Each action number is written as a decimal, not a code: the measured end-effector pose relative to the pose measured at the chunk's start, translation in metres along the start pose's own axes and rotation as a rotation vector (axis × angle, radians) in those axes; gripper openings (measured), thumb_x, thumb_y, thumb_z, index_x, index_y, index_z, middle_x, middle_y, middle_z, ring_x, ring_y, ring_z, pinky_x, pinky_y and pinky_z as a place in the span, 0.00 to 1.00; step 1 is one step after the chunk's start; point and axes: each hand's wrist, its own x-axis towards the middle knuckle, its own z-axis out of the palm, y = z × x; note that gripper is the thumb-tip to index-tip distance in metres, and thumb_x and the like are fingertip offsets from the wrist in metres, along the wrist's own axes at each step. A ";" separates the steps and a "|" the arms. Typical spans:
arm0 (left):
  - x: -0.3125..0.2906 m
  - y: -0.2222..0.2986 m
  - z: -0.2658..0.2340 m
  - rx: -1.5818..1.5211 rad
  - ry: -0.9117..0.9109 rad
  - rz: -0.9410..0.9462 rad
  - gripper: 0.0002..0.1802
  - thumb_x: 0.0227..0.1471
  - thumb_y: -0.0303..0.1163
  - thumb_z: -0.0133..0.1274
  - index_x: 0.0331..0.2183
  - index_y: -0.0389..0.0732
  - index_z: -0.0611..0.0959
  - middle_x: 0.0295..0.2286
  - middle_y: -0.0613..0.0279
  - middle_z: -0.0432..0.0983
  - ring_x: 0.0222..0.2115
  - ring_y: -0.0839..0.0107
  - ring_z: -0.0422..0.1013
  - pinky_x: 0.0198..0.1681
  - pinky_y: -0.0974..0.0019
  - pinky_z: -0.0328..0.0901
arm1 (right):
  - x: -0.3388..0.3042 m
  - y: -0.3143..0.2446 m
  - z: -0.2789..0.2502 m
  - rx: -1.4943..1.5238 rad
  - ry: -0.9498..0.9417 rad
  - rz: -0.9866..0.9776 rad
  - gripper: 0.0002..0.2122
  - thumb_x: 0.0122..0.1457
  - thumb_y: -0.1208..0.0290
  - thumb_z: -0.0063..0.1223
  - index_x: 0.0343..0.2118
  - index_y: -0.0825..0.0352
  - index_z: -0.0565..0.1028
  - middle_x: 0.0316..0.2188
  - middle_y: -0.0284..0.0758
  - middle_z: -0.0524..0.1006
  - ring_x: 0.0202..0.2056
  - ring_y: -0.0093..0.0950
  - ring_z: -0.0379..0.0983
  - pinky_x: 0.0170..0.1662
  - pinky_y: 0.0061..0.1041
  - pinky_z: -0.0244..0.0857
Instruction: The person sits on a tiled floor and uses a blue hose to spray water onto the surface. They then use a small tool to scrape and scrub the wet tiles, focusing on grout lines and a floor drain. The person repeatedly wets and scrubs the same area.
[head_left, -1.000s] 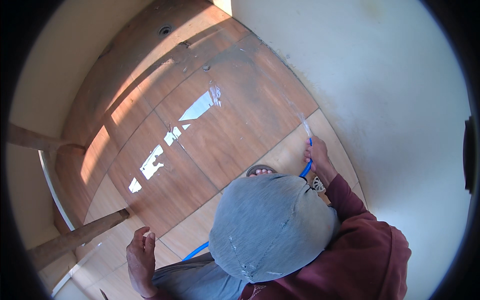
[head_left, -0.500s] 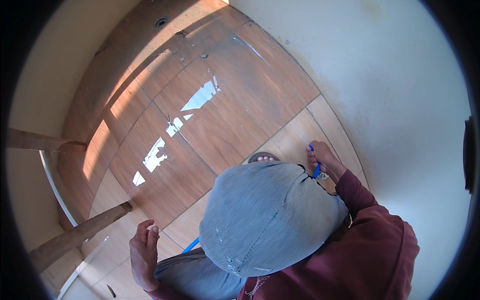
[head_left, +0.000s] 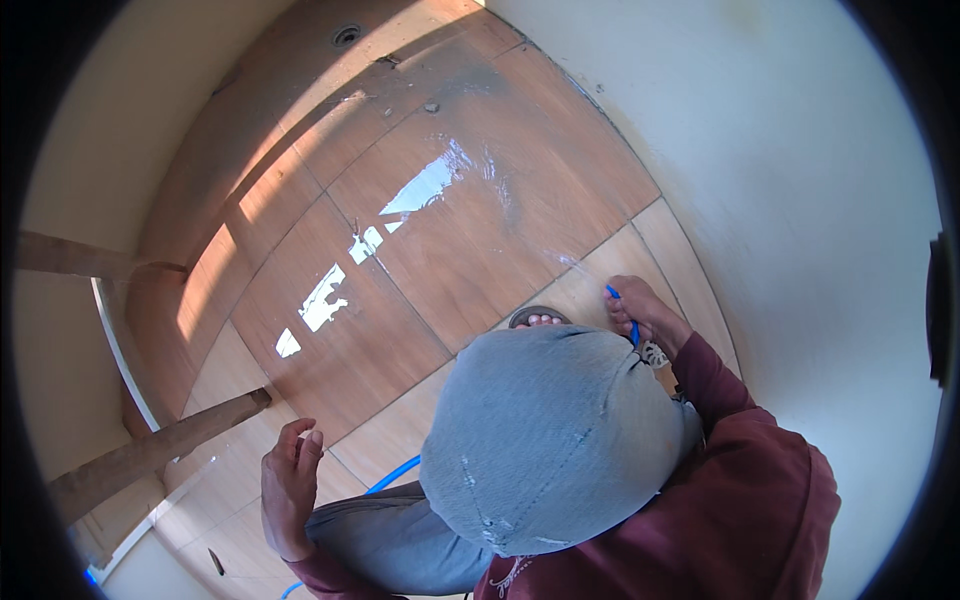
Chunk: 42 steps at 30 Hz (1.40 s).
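Observation:
Near the right wall, my right hand (head_left: 648, 310) is closed round a blue hose (head_left: 637, 334), its end showing past the thumb side. A thin stream of water (head_left: 568, 260) runs from there toward the far left and ripples a bright puddle (head_left: 420, 187) on the brown tiles (head_left: 400, 285). My left hand (head_left: 290, 487) hangs near my left leg, fingers loosely curled and apart, holding nothing. Another stretch of blue hose (head_left: 394, 474) passes beside that leg. Rounded grey cloth (head_left: 555, 440) fills the middle and hides the floor beneath it.
My sandalled foot (head_left: 540, 318) stands on a pale tile strip. A white wall (head_left: 790, 220) rises close on the right. Wooden posts (head_left: 165, 450) reach in from the left. A round drain (head_left: 346, 37) and a small stone (head_left: 431, 106) lie farther off.
Water now streams visibly from the hose and disturbs the puddle's far end. My right hand has tilted slightly left. The floor has shifted a little rightward in view; more hose shows by my left leg.

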 end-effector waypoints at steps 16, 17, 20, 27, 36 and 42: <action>-0.003 0.008 -0.011 -0.077 0.047 -0.042 0.24 0.66 0.46 0.52 0.50 0.35 0.80 0.24 0.51 0.78 0.26 0.64 0.74 0.34 0.60 0.68 | 0.057 -0.070 0.075 0.319 0.110 -0.307 0.11 0.69 0.59 0.39 0.34 0.61 0.67 0.18 0.24 0.60 0.14 0.17 0.52 0.14 0.21 0.47; -0.004 0.008 -0.012 -0.074 0.042 -0.049 0.24 0.66 0.47 0.53 0.50 0.35 0.80 0.25 0.51 0.79 0.27 0.64 0.75 0.34 0.60 0.69 | 0.056 -0.069 0.077 0.330 0.124 -0.316 0.11 0.69 0.60 0.39 0.34 0.61 0.67 0.18 0.24 0.60 0.14 0.17 0.52 0.14 0.21 0.47; -0.006 0.009 -0.011 -0.085 0.059 -0.039 0.24 0.66 0.47 0.53 0.50 0.36 0.80 0.26 0.49 0.79 0.28 0.62 0.76 0.35 0.60 0.69 | 0.057 -0.068 0.075 0.368 0.166 -0.347 0.11 0.68 0.60 0.39 0.34 0.61 0.67 0.18 0.24 0.59 0.14 0.17 0.51 0.14 0.21 0.46; -0.005 0.013 -0.015 -0.060 0.052 -0.032 0.24 0.65 0.48 0.53 0.50 0.36 0.80 0.26 0.47 0.80 0.29 0.58 0.77 0.36 0.58 0.70 | 0.055 -0.068 0.078 0.391 0.208 -0.405 0.10 0.67 0.60 0.40 0.33 0.60 0.68 0.17 0.23 0.59 0.13 0.17 0.52 0.13 0.22 0.46; 0.000 0.016 -0.011 -0.044 0.066 0.035 0.24 0.65 0.48 0.53 0.49 0.36 0.81 0.26 0.46 0.80 0.28 0.57 0.77 0.35 0.56 0.69 | 0.066 -0.064 0.068 0.285 0.074 -0.382 0.10 0.67 0.60 0.43 0.34 0.61 0.69 0.17 0.25 0.63 0.12 0.18 0.54 0.13 0.22 0.48; -0.002 0.017 -0.010 -0.056 0.042 -0.006 0.22 0.66 0.46 0.52 0.49 0.37 0.81 0.24 0.48 0.79 0.26 0.59 0.76 0.34 0.57 0.68 | 0.070 -0.059 0.083 0.015 -0.101 -0.052 0.10 0.67 0.62 0.42 0.36 0.62 0.71 0.17 0.26 0.64 0.13 0.20 0.57 0.14 0.25 0.52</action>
